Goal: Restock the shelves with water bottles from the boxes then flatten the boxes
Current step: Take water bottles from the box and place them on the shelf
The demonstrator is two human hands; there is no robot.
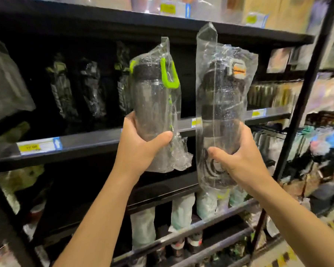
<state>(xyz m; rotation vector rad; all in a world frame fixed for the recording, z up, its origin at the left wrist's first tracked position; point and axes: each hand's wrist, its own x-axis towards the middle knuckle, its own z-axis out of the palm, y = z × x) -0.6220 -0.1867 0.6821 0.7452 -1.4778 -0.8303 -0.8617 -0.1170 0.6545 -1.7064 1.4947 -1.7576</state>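
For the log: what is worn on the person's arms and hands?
Nothing worn shows. The left hand and right hand are bare: no gloves, no watch or band at either wrist. The left forearm and right forearm are bare too, no sleeve.

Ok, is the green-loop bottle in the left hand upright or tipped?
Upright, leaning only slightly. The left hand grips the green-loop bottle low on its body, with the cap and loop at the top.
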